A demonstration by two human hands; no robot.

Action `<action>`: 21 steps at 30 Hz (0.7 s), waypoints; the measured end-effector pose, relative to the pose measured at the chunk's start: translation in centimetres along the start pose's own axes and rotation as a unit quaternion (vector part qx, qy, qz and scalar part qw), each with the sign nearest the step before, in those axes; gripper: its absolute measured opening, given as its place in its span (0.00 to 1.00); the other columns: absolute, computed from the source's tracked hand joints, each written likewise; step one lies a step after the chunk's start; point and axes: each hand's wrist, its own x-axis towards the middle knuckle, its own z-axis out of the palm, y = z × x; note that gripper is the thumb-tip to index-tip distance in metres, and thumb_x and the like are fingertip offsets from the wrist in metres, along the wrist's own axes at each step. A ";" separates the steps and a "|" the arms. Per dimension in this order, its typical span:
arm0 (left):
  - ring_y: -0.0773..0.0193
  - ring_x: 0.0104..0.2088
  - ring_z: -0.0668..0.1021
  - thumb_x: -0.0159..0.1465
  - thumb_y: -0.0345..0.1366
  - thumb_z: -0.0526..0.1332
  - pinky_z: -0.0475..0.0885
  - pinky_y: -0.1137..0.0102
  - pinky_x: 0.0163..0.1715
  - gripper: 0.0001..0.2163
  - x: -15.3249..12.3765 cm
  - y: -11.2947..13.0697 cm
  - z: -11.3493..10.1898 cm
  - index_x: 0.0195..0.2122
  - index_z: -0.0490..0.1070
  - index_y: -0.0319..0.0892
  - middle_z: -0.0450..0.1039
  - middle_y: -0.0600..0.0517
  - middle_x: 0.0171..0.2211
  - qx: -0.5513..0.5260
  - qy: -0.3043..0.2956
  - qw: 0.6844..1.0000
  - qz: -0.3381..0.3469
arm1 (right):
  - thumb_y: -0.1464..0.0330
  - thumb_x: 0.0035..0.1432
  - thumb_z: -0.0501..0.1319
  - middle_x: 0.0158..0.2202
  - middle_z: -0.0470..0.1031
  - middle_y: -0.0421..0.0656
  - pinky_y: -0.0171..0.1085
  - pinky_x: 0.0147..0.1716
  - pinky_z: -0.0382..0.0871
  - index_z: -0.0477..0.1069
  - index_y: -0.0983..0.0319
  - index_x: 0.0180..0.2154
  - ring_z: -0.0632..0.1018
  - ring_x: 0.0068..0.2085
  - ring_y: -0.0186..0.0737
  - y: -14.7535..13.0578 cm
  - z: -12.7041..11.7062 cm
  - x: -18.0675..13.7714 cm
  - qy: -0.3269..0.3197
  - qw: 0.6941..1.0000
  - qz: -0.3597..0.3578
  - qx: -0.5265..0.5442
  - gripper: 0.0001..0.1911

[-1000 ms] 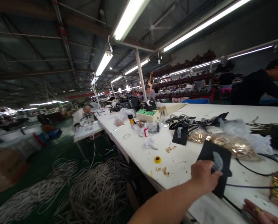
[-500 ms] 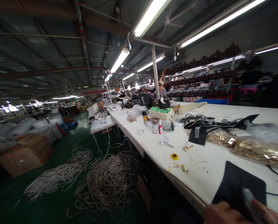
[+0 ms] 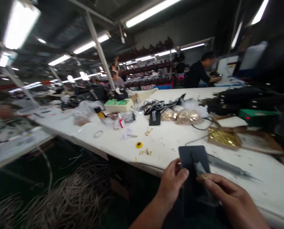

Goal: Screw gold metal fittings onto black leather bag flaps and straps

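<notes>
A flat black panel [image 3: 194, 158] is held just off the near edge of the white bench [image 3: 170, 136], low in the view at about 5 o'clock. It is a matte, dark rectangle with rounded upper corners, standing roughly upright and tilted a little away. A raised strip or fold runs down its middle, and a slip of clear film [image 3: 199, 168] lies against its face.

The left hand [image 3: 173, 183] pinches the panel's left edge, with the thumb on the front and the fingers curled behind. The right hand [image 3: 226, 195] comes in from 4 o'clock. Its thumb and forefinger are closed on what looks like a small gold fitting [image 3: 203, 177], pressed to the panel's face beside the film. Motion blur makes this hard to confirm.

At 3 o'clock from the panel a slim metal tool [image 3: 228, 165] lies on the bench with its cord trailing off. At 10 o'clock sit a yellow tape roll [image 3: 139, 145] and loose gold pieces [image 3: 146, 152]. At 12 o'clock are clear bags of gold hardware [image 3: 183, 117], and at 1 o'clock an open box of the same [image 3: 222, 137]. Pale cord [image 3: 80, 197] is heaped on the floor at 9 o'clock.
</notes>
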 end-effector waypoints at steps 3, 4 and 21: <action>0.56 0.42 0.80 0.60 0.46 0.71 0.75 0.64 0.47 0.19 0.7 0.1 1.4 0.48 0.79 0.40 0.82 0.45 0.43 0.010 0.001 0.999 -0.048 | 0.48 0.53 0.69 0.32 0.80 0.44 0.37 0.29 0.72 0.82 0.60 0.36 0.77 0.32 0.42 -1.7 0.6 -1.7 -0.075 0.996 0.039 0.037 0.22; 0.57 0.41 0.80 0.60 0.44 0.71 0.75 0.66 0.45 0.17 0.8 -0.2 1.6 0.47 0.79 0.40 0.82 0.46 0.42 0.037 0.013 0.998 -0.052 | 0.48 0.53 0.69 0.31 0.79 0.43 0.36 0.29 0.71 0.82 0.61 0.36 0.75 0.31 0.41 -2.0 0.5 -1.8 -0.087 0.994 0.050 0.045 0.23; 0.59 0.44 0.80 0.69 0.38 0.62 0.73 0.69 0.47 0.10 -0.1 -1.3 3.9 0.47 0.78 0.43 0.81 0.51 0.42 0.289 0.023 0.957 0.029 | 0.61 0.59 0.66 0.32 0.82 0.41 0.36 0.35 0.72 0.81 0.59 0.34 0.80 0.34 0.41 -0.7 -1.9 1.1 0.034 0.995 -0.054 -0.077 0.09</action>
